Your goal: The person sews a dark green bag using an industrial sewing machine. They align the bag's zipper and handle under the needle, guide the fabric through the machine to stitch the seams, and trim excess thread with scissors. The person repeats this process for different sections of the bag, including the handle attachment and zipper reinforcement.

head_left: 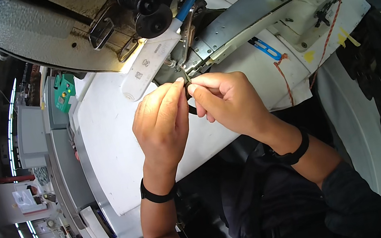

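Observation:
My left hand [161,114] and my right hand [233,98] meet fingertip to fingertip just in front of an industrial sewing machine's needle area [181,67]. Each pinches thumb against fingers on a narrow dark strip [188,90], which looks like fabric. Most of the strip is hidden by the fingers, and its upper end reaches toward the machine's foot. A dark curved piece also shows below, between the hands; whether it belongs to the same strip I cannot tell. Both wrists wear black bands.
The sewing machine's head [58,35] overhangs at upper left, with a white lamp bar [146,70] beside the needle. Its metal arm [230,28] extends right. Blue thread snips [266,48] lie on the white table [114,147], tied to a red cord [286,81]. A green device [63,93] stands left.

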The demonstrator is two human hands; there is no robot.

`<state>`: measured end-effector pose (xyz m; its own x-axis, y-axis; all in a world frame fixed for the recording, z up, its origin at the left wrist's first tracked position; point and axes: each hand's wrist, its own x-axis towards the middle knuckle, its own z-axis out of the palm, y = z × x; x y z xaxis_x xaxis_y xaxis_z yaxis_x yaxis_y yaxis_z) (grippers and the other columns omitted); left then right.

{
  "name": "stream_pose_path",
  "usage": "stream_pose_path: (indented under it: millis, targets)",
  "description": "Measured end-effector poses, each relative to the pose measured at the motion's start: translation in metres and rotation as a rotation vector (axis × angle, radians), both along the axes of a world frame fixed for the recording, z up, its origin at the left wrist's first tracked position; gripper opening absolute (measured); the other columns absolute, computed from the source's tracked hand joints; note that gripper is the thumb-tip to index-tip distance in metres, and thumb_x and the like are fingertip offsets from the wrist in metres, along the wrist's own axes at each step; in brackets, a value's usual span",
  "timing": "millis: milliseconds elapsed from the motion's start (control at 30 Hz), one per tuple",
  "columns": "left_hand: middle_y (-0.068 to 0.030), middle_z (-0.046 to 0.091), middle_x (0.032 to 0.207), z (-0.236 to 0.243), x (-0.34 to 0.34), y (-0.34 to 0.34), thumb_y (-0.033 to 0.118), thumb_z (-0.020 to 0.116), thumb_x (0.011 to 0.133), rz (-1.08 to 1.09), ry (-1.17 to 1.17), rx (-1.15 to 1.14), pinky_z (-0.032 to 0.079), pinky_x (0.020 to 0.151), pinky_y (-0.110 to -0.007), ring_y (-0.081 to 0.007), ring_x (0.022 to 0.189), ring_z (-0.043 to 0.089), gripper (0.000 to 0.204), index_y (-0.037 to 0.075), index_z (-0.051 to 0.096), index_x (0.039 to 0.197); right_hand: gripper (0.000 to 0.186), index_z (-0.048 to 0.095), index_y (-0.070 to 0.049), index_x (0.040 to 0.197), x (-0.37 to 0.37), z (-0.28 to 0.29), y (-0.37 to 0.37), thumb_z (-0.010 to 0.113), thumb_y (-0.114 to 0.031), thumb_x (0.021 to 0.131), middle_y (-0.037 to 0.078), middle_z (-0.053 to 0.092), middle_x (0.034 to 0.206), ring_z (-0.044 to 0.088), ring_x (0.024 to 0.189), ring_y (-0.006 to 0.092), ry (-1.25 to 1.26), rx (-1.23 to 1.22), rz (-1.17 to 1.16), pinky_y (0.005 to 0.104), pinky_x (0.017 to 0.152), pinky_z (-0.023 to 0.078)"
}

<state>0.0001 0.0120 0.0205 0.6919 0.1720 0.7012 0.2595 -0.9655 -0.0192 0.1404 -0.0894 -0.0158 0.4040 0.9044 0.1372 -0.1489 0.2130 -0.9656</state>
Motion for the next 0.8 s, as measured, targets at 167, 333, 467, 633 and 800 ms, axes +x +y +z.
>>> stream_pose_path:
  millis: [167,333,467,633,800]
  targets:
    - [-0.007,0.076,0.1,-0.003,-0.001,-0.004,-0.002,0.084,0.082,0.013,-0.025,-0.011,0.058,0.076,-0.036,-0.026,0.085,0.073,0.031,0.004,0.077,0.111,0.031,0.062,-0.001,0.08,-0.003,0.002,0.001,0.061,-0.017,0.106,0.006,0.066,0.065,0.067,0.063,0.0095,-0.038,-0.004,-0.051,0.0286,0.057,0.048]
    - [-0.0084,0.075,0.1,-0.002,0.0,-0.001,-0.003,0.085,0.08,-0.04,-0.044,0.057,0.058,0.076,-0.036,-0.0264,0.085,0.072,0.03,0.003,0.077,0.108,0.03,0.064,-0.001,0.08,-0.006,0.004,0.001,0.062,-0.017,0.105,0.006,0.066,0.064,0.066,0.061,0.0091,-0.042,0.003,-0.074,0.0283,0.056,0.047]
    - [-0.0089,0.075,0.099,-0.004,0.001,0.001,-0.006,0.085,0.077,-0.057,-0.086,-0.031,0.058,0.074,-0.036,-0.0261,0.085,0.072,0.033,0.003,0.077,0.108,0.029,0.065,-0.001,0.08,-0.006,0.001,0.002,0.063,-0.016,0.105,0.005,0.066,0.065,0.062,0.059,0.0069,-0.044,0.022,-0.08,0.0273,0.055,0.046]
    - [-0.0093,0.077,0.098,-0.005,0.0,0.004,-0.008,0.085,0.075,-0.065,-0.111,-0.079,0.059,0.077,-0.036,-0.026,0.087,0.074,0.033,0.004,0.078,0.105,0.03,0.066,-0.002,0.081,-0.005,0.001,0.002,0.062,-0.017,0.106,0.003,0.067,0.066,0.059,0.059,0.0045,0.034,0.041,-0.036,0.0254,0.054,0.046]
    - [-0.009,0.078,0.098,-0.009,-0.001,0.007,-0.008,0.085,0.075,-0.075,-0.124,-0.1,0.06,0.078,-0.036,-0.0256,0.088,0.075,0.032,0.004,0.079,0.104,0.03,0.068,-0.002,0.084,-0.004,0.003,0.0,0.061,-0.018,0.108,0.003,0.068,0.068,0.06,0.059,0.0041,0.093,0.041,-0.008,0.0245,0.054,0.049]
